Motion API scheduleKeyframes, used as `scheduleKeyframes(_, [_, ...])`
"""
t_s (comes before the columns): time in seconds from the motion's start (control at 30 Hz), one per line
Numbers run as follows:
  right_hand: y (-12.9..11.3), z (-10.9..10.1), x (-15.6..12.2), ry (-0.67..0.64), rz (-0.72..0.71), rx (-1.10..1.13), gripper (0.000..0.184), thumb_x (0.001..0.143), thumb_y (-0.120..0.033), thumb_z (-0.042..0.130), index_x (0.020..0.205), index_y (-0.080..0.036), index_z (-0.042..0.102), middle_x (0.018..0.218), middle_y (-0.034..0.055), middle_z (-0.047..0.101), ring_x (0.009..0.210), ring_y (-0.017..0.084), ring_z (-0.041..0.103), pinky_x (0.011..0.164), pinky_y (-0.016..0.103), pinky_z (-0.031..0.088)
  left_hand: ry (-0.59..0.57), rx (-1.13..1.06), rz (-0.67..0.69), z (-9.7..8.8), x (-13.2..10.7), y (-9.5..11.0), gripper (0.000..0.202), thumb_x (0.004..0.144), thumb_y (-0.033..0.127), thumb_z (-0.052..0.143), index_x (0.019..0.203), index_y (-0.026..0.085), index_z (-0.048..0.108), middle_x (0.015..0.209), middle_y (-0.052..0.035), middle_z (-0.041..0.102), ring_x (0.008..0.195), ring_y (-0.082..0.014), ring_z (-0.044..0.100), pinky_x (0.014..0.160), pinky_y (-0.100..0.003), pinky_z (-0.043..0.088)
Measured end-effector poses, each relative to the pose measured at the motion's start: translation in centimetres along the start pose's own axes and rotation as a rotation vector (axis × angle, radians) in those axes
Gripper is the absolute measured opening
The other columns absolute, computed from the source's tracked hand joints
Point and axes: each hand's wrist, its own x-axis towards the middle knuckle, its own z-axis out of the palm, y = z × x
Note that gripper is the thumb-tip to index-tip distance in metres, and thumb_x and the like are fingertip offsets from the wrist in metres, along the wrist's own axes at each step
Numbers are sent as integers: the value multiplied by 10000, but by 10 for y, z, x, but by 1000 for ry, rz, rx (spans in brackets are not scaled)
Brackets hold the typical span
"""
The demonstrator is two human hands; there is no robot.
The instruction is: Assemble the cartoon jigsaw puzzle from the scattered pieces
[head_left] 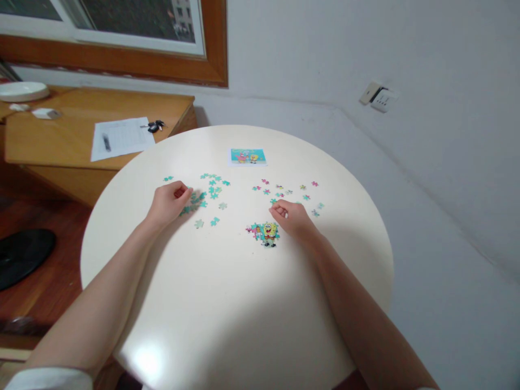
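My left hand (169,203) is closed with curled fingers, beside a cluster of teal jigsaw puzzle pieces (197,199) on the left of the table. Whatever it may hold is hidden. To the right, my right hand (291,215) is closed in a pinch just above and right of a partly joined puzzle section (266,233), which shows a yellow square cartoon figure and some pink. A teal puzzle piece (273,201) shows right by its fingertips; I cannot tell whether it is held. Pink, yellow and teal loose pieces (279,187) lie scattered beyond this hand.
A picture card (248,157) with cartoon figures lies at the far side of the round white table (195,303). Behind left, a wooden desk (73,135) bears a paper sheet (122,138), keys (155,126) and a white round object (23,91). A wall stands close on the right.
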Motion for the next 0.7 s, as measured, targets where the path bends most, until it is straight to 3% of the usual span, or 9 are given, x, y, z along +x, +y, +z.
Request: scheduleKeyframes(0.7, [1,0,0,3,-1,5,171,768,-301,496,677,-184,583,537,-17,545,500,97,459,563,217,378,-3,28,-19,-2,-1,4,212,737,349,500,598,190,511,517,11,503,535,-135,450,543,-258,340])
